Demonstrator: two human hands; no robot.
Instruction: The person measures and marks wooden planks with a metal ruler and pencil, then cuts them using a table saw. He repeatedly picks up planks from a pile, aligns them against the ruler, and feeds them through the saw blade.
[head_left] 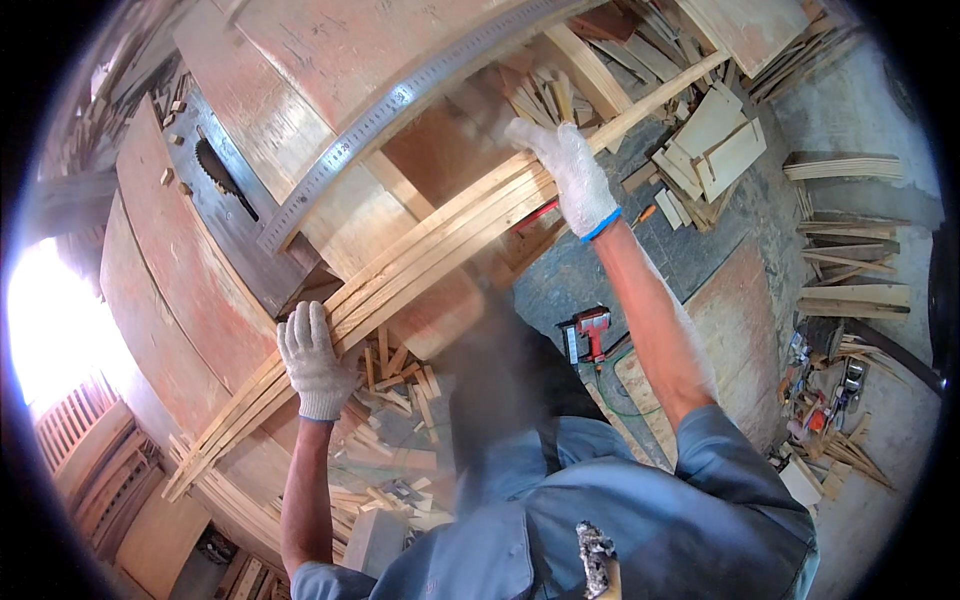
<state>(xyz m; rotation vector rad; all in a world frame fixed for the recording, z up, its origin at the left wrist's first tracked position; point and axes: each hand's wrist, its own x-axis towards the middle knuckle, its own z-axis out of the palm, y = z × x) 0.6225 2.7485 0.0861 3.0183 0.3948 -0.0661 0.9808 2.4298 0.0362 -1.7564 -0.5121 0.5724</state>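
Worker in blue-gray shirt (470,530) spans a bundle of long, pale wood strips (440,250) w/ both hands, each in a knit glove. Strips, straight-grained & square-edged, run diag. across the pic, lower L to upper R, in front of the torso & next to a reddish, scuffed plywood bench top (185,310).

L hand (315,362), in ribbed off-white knit, lies over the bundle nr its lower end, fingers nearly straight. R hand (570,172), glove hemmed in blue, reaches over the strips farther up, fingers extended & a bit blurred. Can't tell if either hand is clamped tight; undersides hidden.

Beyond: a toothed, dark circular saw blade (222,172) pokes thru a smooth metal plate (250,240), small wood blocks nearby. A graduated steel rule (405,95), shiny, looks bowed by the lens, btwn plate & strips.

On the gray floor, a red-and-black power tool (592,335) w/ thin green hose (615,400); thin, flat wood offcuts (715,150) pile up at upper R. Slatted stacks of boards (845,167) sit at far R; splintery scraps (405,385) scatter below L hand.
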